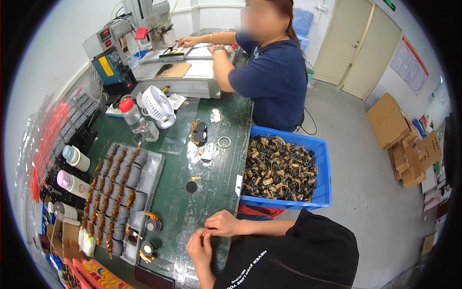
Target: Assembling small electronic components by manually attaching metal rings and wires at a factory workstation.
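Observation:
My left hand (198, 246) and my right hand (222, 223) meet over the near edge of the green worktable (178, 166). Both have fingers pinched together at the tips; whatever lies between them is too small or hidden to make out. A black disc with a short orange tab (191, 186) lies on the table beyond my hands. Left of them, small stacks of grey discs with amber ribbon tabs (153, 224) stand by a grey tray (155, 168). Rows of similar grey discs (140, 200) with amber tabs fill much of the tray.
A blue bin (329, 173) of black-and-tan clips with wire loops (281, 168) stands beside the table. Beyond it, a co-worker (274, 72) works at a bench machine (156, 33). A white fan (159, 107), bottles (76, 158) and a dark flat device (154, 278) surround the tray.

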Action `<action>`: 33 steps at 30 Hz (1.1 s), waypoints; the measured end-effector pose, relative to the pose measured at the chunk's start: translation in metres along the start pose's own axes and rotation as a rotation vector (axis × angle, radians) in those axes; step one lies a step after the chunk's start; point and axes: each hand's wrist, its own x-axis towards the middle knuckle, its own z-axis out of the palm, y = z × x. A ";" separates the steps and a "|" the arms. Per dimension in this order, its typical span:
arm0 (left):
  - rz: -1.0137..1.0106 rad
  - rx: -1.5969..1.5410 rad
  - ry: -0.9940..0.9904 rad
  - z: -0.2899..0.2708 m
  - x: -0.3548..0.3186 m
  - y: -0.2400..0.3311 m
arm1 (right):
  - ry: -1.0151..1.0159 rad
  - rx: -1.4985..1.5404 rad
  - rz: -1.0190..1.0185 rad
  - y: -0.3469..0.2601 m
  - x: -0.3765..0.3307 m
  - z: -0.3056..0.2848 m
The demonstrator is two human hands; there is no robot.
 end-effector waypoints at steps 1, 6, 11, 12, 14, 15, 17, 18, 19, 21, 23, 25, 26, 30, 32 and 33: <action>0.054 -0.010 0.053 0.000 -0.001 -0.002 | -0.004 0.023 0.019 -0.001 -0.001 0.000; -0.158 -0.038 0.090 -0.008 -0.004 -0.005 | 0.329 0.045 0.234 -0.004 0.022 -0.026; -0.241 -0.041 0.186 -0.016 0.002 -0.001 | 0.469 -0.666 0.547 0.076 0.048 -0.082; -0.235 -0.040 0.194 -0.015 0.002 -0.001 | 0.505 -0.732 0.580 0.089 0.053 -0.096; -0.245 -0.019 0.170 -0.016 0.004 0.000 | 0.596 -0.659 0.615 0.117 0.053 -0.112; -0.233 -0.024 0.157 -0.014 0.004 -0.001 | 0.584 -0.651 0.653 0.127 0.053 -0.118; -0.174 0.003 0.160 -0.011 0.004 -0.001 | 0.554 -0.630 0.676 0.135 0.057 -0.123; -0.181 0.009 0.166 -0.010 0.004 -0.002 | 0.543 -0.618 0.665 0.138 0.059 -0.124; -0.168 0.010 0.165 -0.009 0.003 -0.004 | 0.540 -0.635 0.661 0.140 0.062 -0.123; -0.165 0.020 0.170 -0.010 0.001 -0.003 | 0.516 -0.604 0.635 0.145 0.064 -0.123; -0.262 -0.047 0.186 -0.011 -0.001 0.001 | 0.486 -0.570 0.625 0.140 0.072 -0.121; -0.407 -0.171 0.198 -0.010 0.002 0.006 | 0.496 -0.539 0.632 0.135 0.073 -0.125; -0.495 -0.270 0.213 -0.011 0.003 0.008 | 0.557 -0.557 0.536 0.123 0.071 -0.123; -0.675 -0.896 0.031 -0.011 0.006 -0.005 | 0.353 -0.110 0.354 0.034 0.059 -0.078; -0.746 -1.133 0.000 -0.009 0.003 -0.012 | 0.046 -0.018 0.118 0.002 0.051 -0.054; -0.774 -1.193 -0.031 -0.009 0.002 -0.014 | -0.024 0.019 0.050 -0.008 0.047 -0.044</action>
